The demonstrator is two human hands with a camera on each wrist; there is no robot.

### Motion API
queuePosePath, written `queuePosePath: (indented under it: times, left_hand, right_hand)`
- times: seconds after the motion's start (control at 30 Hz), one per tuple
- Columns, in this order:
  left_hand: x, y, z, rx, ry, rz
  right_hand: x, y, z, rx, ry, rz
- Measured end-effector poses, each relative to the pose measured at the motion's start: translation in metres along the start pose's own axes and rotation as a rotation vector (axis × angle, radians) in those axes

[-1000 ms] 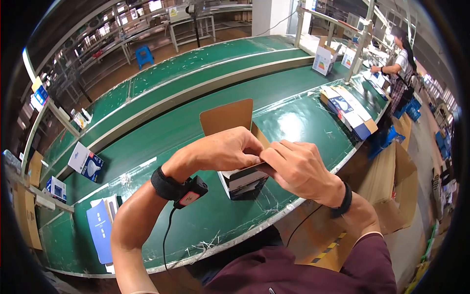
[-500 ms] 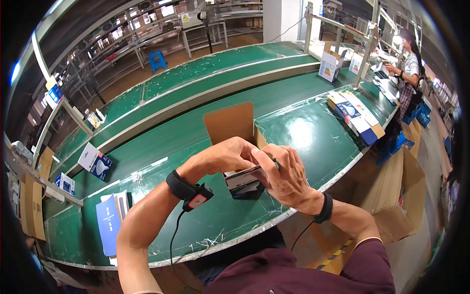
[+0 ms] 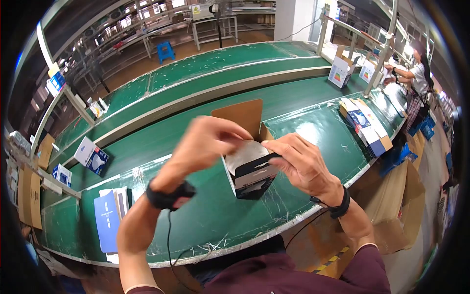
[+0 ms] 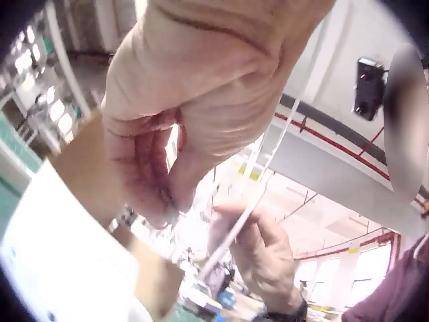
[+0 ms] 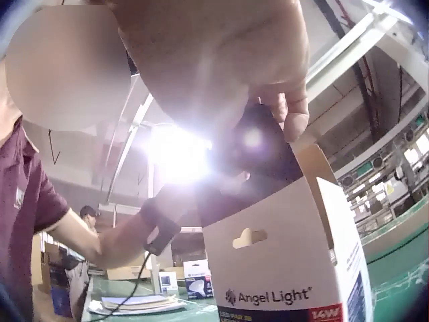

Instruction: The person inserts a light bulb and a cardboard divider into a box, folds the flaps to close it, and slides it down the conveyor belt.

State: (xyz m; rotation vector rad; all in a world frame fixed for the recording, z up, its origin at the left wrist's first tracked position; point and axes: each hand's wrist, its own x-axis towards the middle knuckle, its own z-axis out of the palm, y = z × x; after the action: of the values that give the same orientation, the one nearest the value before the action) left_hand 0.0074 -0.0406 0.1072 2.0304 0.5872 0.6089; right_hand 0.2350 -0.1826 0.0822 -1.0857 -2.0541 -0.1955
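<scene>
A light-bulb box [image 3: 254, 183], printed "Angel Light" and "14W" in the right wrist view, stands upright with its brown back flap [image 3: 240, 115] raised. Inside its top shows the pale ribbed face of a lamp [image 3: 245, 156]. My right hand [image 3: 306, 166] pinches the dark front flap [image 5: 251, 161] at its upper right corner. My left hand [image 3: 208, 144], blurred in the head view, hovers over the box's left side, apart from the front flap. Its fingers [image 4: 144, 178] are loosely curled toward the thumb, with nothing visibly held.
The box stands on a green worktop [image 3: 313, 188] beside a conveyor belt. Blue and white papers [image 3: 105, 220] lie at left, near a printed lamp box [image 3: 91, 156]. Flattened boxes [image 3: 364, 125] lie at right. A large carton [image 3: 391, 206] stands below the edge; another person [image 3: 416, 81] works farther off.
My left hand has come off the flap and moved left and up, uncovering the lamp inside. The right hand has shifted slightly right and still pinches the front flap.
</scene>
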Motion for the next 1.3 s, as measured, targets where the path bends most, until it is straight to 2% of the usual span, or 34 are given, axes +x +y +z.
queuePosePath:
  times: [0.03,0.1,0.13,0.17,0.27,0.33,0.37,0.4,0.47,0.6,0.67,0.77,0.9,1.0,1.1,1.13,1.2,1.27,1.3]
  left_hand:
    - [-0.014,0.019,-0.02,0.012,0.176,-0.038]
    - [-0.013,-0.05,-0.087,0.096,0.551,0.012]
    - [-0.015,-0.098,-0.131,0.475,0.715,-0.083]
    - [-0.028,-0.155,-0.165,0.962,0.787,-0.166]
    - [-0.048,-0.137,-0.133,0.83,0.998,0.042]
    - [-0.057,-0.058,-0.066,0.69,0.81,0.297]
    - [-0.065,-0.029,-0.032,0.769,0.637,0.378]
    - [-0.072,-0.005,0.004,0.861,0.492,0.385]
    - [-0.079,0.017,0.057,0.879,0.284,0.245]
    - [-0.065,-0.006,0.091,1.187,0.335,0.104]
    - [-0.064,0.0,0.104,1.24,0.277,0.089]
    - [-0.06,-0.019,0.123,1.27,0.289,0.113]
    - [-0.054,-0.019,0.118,1.352,0.402,0.127]
    - [-0.058,-0.017,0.121,1.234,0.27,0.091]
    - [-0.056,-0.024,0.122,1.334,0.394,0.215]
    - [-0.059,-0.017,0.115,1.216,0.369,0.269]
    - [-0.058,-0.023,0.11,1.138,0.525,0.323]
    - [-0.063,-0.016,0.108,1.059,0.489,0.292]
    - [-0.065,-0.019,0.109,1.049,0.431,0.281]
  right_hand:
    - [-0.001,-0.001,-0.001,0.08,0.047,0.099]
    - [-0.005,0.007,0.005,0.157,0.123,0.194]
    - [-0.007,0.011,0.01,0.203,0.149,0.232]
    - [-0.006,0.017,0.014,0.24,0.135,0.258]
    - [0.002,0.023,0.024,0.158,0.205,0.187]
    - [-0.002,0.028,0.028,0.173,0.115,0.203]
    - [0.001,0.024,0.029,0.165,0.091,0.204]
    - [0.005,0.021,0.031,0.158,0.068,0.194]
    - [0.003,0.023,0.028,0.044,-0.039,0.128]
    - [-0.001,0.013,0.024,-0.057,-0.148,0.137]
    - [-0.005,0.004,0.017,-0.065,-0.2,0.184]
    - [-0.008,0.003,0.008,-0.232,-0.364,0.203]
    - [-0.011,0.01,0.008,-0.26,-0.358,0.185]
    - [-0.002,0.01,0.0,-0.293,-0.315,0.056]
    - [-0.003,0.028,-0.001,0.422,-0.16,0.344]
    - [-0.004,0.033,0.008,0.586,-0.045,0.434]
    - [-0.004,0.025,0.009,0.59,-0.071,0.538]
    - [-0.003,0.015,0.012,0.565,-0.097,0.602]
    - [-0.002,0.013,0.011,0.652,-0.095,0.606]
